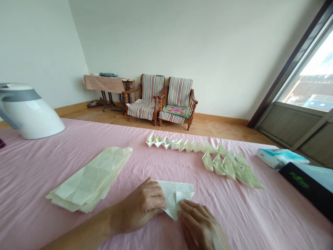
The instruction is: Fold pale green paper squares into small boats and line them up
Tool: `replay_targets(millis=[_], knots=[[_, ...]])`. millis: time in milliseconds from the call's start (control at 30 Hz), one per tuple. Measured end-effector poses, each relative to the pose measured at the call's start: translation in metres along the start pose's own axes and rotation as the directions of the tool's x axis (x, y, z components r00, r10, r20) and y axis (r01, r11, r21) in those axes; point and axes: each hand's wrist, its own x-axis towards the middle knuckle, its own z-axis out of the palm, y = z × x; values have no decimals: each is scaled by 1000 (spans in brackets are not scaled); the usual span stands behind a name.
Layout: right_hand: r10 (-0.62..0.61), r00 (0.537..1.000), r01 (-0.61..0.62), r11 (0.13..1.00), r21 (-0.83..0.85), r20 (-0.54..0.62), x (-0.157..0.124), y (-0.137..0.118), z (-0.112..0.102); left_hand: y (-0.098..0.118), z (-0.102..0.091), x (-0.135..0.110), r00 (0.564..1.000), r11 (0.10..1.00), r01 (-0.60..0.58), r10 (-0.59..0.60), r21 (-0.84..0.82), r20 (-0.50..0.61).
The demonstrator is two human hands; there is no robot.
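A partly folded sheet of squared paper (pixel 171 194) lies on the pink cloth between my two hands. My left hand (pixel 145 203) grips its left edge, the fingers curled and the thumb tucked near the lower edge. My right hand (pixel 201 222) presses its fingertips together on the lower right flap of the paper. To the left rests a stack of creased pale paper sheets (pixel 91 177). Beyond my hands stand folded paper boats (pixel 187 146) in a long row, with a second group of paper boats (pixel 229 168) nearer on the right.
A white and grey jug (pixel 39 113) stands at the left on the pink-covered table (pixel 137 163). On the right are a tissue pack (pixel 281 156) and a black box (pixel 304 184). Two wooden chairs (pixel 147 97) and a cloth-covered sewing table (pixel 106 83) stand by the wall.
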Motion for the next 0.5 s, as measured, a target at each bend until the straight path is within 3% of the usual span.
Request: replay_targets(millis=[233, 367, 500], knots=[[-32, 999, 33, 999, 14, -39, 1, -4, 2, -2, 6, 9, 982, 971, 184, -189, -154, -20], [-10, 999, 12, 998, 56, -36, 2, -6, 1, -2, 7, 18, 952, 946, 305, -301, -114, 54], [2, 1000, 0, 998, 69, -30, 3, -7, -3, -2, 10, 28, 942, 939, 332, -326, -86, 75]])
